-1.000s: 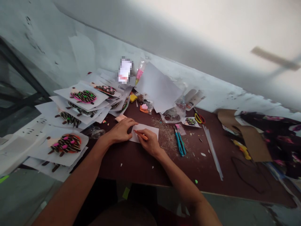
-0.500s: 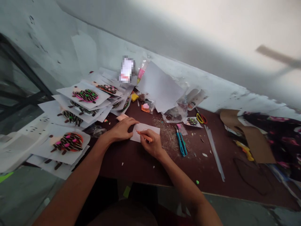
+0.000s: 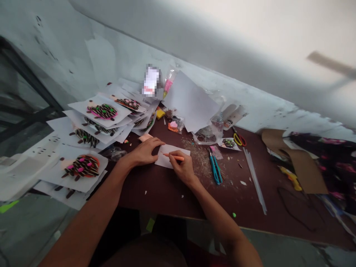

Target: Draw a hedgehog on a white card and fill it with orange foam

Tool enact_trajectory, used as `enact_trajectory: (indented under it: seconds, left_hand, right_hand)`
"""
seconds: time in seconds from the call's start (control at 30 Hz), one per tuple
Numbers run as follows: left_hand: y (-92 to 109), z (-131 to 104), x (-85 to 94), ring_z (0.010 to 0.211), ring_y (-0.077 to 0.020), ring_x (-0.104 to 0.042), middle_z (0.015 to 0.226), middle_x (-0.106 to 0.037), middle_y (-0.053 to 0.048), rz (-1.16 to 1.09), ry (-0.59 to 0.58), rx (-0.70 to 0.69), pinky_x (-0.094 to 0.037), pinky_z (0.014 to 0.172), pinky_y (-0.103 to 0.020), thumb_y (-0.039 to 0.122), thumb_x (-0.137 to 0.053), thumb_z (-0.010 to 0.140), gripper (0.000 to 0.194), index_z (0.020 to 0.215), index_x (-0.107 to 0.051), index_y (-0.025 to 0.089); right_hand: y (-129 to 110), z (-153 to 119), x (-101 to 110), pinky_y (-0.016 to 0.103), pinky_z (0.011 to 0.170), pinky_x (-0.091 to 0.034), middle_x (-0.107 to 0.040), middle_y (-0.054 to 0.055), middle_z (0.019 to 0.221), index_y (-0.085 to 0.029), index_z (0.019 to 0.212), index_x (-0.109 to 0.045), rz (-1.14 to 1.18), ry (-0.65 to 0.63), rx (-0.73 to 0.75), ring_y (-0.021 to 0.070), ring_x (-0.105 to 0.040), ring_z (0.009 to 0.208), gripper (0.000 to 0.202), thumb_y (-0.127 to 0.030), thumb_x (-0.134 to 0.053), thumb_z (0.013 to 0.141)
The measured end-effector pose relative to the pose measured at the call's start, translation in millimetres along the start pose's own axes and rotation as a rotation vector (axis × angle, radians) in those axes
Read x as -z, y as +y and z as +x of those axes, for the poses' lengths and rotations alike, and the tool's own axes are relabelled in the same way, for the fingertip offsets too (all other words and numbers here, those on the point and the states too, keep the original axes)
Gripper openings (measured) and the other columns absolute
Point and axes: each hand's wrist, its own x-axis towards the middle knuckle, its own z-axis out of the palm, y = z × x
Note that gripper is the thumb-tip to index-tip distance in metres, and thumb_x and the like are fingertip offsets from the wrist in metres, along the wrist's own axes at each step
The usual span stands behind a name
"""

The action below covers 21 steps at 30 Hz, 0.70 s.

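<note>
A small white sheet of paper (image 3: 164, 161) lies on the dark table between my hands. My right hand (image 3: 182, 166) is closed on an orange pencil (image 3: 175, 157), whose tip points left over the sheet. My left hand (image 3: 146, 152) rests on the table with fingers apart, its fingertips at the sheet's left edge. Just behind the left hand lies a pale peach piece (image 3: 145, 138). Any marks on the sheet are too faint to make out.
Stacked cards with hedgehog figures (image 3: 80, 167) stand at the left. Blue-handled pliers (image 3: 215, 168), scissors (image 3: 239, 138), clear sticks (image 3: 254, 180) and a yellow glue gun (image 3: 290, 178) lie to the right. A large white sheet (image 3: 190, 102) leans at the back.
The pencil in my right hand has tilted flatter, and that hand has shifted slightly right. My left hand stays in place. The whole view has moved slightly.
</note>
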Motion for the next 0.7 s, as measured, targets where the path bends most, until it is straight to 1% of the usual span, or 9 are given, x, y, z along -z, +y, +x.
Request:
enact_trajectory:
  seconds: [0.13, 0.23, 0.43, 0.7]
  left_hand:
    - [0.1, -0.9, -0.5, 0.123, -0.029, -0.057, 0.124, -0.063, -0.011, -0.001, 0.005, 0.004, -0.045, 0.107, -0.042, 0.016, -0.059, 0.07, 0.055, 0.125, -0.062, 0.016]
    - [-0.5, -1.1, -0.6, 0.123, -0.029, -0.056, 0.125, -0.063, -0.01, -0.006, 0.002, 0.012, -0.045, 0.108, -0.043, 0.017, -0.06, 0.07, 0.055, 0.125, -0.061, 0.018]
    - [-1.3, -1.0, -1.4, 0.124, -0.0293, -0.055, 0.127, -0.062, -0.01, -0.011, -0.001, 0.019, -0.044, 0.109, -0.044, 0.018, -0.06, 0.07, 0.056, 0.126, -0.061, 0.019]
    - [-0.2, -0.2, -0.9, 0.122, -0.0292, -0.057, 0.123, -0.063, -0.01, 0.0, -0.012, 0.035, -0.044, 0.108, -0.045, 0.017, -0.06, 0.069, 0.056, 0.125, -0.062, 0.019]
  right_hand:
    - [4.6, -0.7, -3.7, 0.029, 0.075, -0.057, -0.078, 0.007, 0.094, -0.02, 0.097, -0.075, 0.01, -0.031, 0.027, 0.0185, -0.072, 0.08, 0.018, -0.031, -0.06, 0.094]
    - [7.6, -0.4, -5.0, 0.032, 0.082, -0.058, -0.078, 0.007, 0.097, -0.021, 0.1, -0.075, 0.006, -0.034, 0.036, 0.0201, -0.073, 0.086, 0.018, -0.03, -0.06, 0.094]
    - [9.5, 1.0, -6.1, 0.033, 0.087, -0.058, -0.078, 0.007, 0.099, -0.021, 0.101, -0.076, -0.011, -0.044, 0.042, 0.0203, -0.074, 0.09, 0.019, -0.03, -0.06, 0.095]
    - [10.5, 1.9, -7.0, 0.034, 0.088, -0.058, -0.079, 0.008, 0.1, -0.021, 0.101, -0.075, -0.02, -0.052, 0.035, 0.0201, -0.074, 0.091, 0.018, -0.029, -0.06, 0.095]
